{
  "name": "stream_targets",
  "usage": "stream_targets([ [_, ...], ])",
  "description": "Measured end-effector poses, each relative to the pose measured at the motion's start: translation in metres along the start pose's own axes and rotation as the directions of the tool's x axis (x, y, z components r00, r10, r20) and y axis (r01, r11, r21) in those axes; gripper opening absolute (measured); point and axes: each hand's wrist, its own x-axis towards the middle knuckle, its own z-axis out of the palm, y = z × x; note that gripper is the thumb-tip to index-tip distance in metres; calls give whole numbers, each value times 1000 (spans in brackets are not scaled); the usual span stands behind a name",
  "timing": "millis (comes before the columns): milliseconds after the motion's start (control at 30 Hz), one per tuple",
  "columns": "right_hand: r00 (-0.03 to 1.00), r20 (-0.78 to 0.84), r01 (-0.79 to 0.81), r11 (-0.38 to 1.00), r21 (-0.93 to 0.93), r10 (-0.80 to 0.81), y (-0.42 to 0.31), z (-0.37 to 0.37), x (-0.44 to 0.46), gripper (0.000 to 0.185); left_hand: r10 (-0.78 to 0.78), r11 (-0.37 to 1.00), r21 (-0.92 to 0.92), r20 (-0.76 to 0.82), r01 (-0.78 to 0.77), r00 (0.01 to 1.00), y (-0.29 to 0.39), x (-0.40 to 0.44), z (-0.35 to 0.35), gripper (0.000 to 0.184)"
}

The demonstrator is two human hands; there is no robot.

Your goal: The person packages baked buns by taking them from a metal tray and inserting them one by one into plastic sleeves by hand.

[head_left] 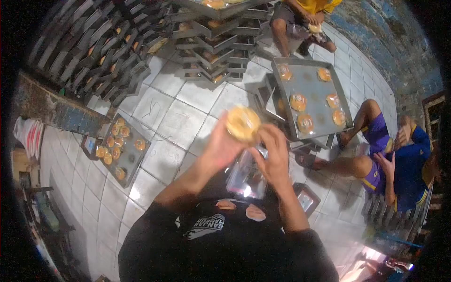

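Observation:
A round golden bun [243,123] with a shiny top is held up in front of my chest. My left hand [220,146] is closed around its left side. At the bun's lower right edge is my right hand [273,154], fingers curled and thumb bent in. Blur hides what, if anything, is pinched there. Below the hands, a stack of clear plastic bags [245,176] lies on my lap. Whether the bun is inside a bag, I cannot tell.
A large metal tray [310,123] with several wrapped buns tops a stack at right. Another tray [128,165] of buns lies on the tiled floor. Stacked trays [213,56] stand ahead. A person [307,14] holds a bun; another person [404,160] sits at right.

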Motion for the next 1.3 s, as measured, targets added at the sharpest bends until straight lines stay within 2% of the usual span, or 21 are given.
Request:
stream_targets([
  [100, 972, 112, 203, 977, 57, -208, 4, -3, -11, 20, -201, 976, -33, 222, 213, 954, -1, 5, -40, 54],
  [167, 967, 235, -138, 977, 164, 97, 27, 8, -8, 19, 248, 684, 693, 74, -228, 966, 10, 21, -41, 50],
  [200, 901, 334, -341, 928, 148, 278, 39, 10, -1, 21, -24, 865, 502, 44, -1, 999, 13, 24, -46, 41],
  [233, 905, 344, -315, 938, 148, 250, 46, 14, 2, 21, 4, 871, 490, 53, -30, 999, 10, 26, -47, 41],
  [300, 747, 360, -649, 731, 212, 559, 52, 18, 11, 23, 225, 626, 753, 72, -201, 972, 0, 27, -43, 36],
  [367, 751, 381, -636, 748, 193, 540, 48, 15, 14, 23, 301, 577, 770, 111, -273, 947, 0, 26, -40, 31],
  [433, 975, 194, -133, 983, 127, 107, 37, 12, 20, 29, 412, 551, 736, 171, -394, 895, 1, 28, -27, 25],
  [500, 990, 127, -80, 993, 88, 68, 39, 16, 32, 35, 424, 627, 662, 152, -411, 893, 3, 29, -27, 24],
  [567, 789, 264, -612, 744, 268, 554, 68, 20, 40, 31, 571, 494, 783, 35, -377, 820, 10, 39, -35, 25],
  [633, 691, 365, -717, 523, 462, 625, 81, 18, 38, 29, 649, 404, 809, 74, -426, 757, 19, 39, -40, 24],
  [700, 618, 490, -780, 403, 478, 615, 77, 11, 16, 29, 722, 10, 836, 374, -549, 582, 19, 22, -51, 25],
  [767, 540, 528, -842, 426, 332, 655, 89, 19, -24, 25, 650, 123, 871, 291, -475, 702, 9, 11, -83, 23],
  [833, 331, 698, -938, 138, 319, 634, 93, 33, -61, 27, 280, 587, 808, -144, -51, 949, -3, 9, -109, 19],
  [867, 325, 702, -939, 131, 317, 634, 94, 39, -68, 27, 278, 648, 756, -115, -97, 954, -6, 10, -112, 16],
  [967, 485, 543, -773, 46, 633, 685, 71, 32, -64, 26, 212, 748, 643, 8, -168, 977, 1, 25, -92, 14],
  [1033, 643, 339, -733, 423, 533, 687, 79, 0, -45, 24, 148, 775, 614, 52, -148, 988, -11, 43, -82, 20],
  [1100, 668, 74, -740, 650, 173, 741, 110, -39, -31, 24, 412, 499, 724, 285, -476, 865, -28, 52, -55, 43],
  [1167, 871, -207, -477, 868, -139, 446, 139, -70, -26, 30, 137, 46, 922, 375, -384, 917, -22, 27, -35, 64],
  [1200, 860, -239, -492, 857, -153, 451, 152, -84, -34, 30, 117, -126, 864, 501, -488, 857, -30, 19, -38, 60],
  [1267, 980, -109, -190, 615, -765, 167, 182, -99, -54, 42, 60, -280, 751, 635, -598, 770, -41, 2, -49, 56],
  [1300, 977, -128, -205, 601, -773, 169, 189, -98, -67, 42, 14, -462, 679, 648, -570, 761, -43, -6, -57, 50],
])
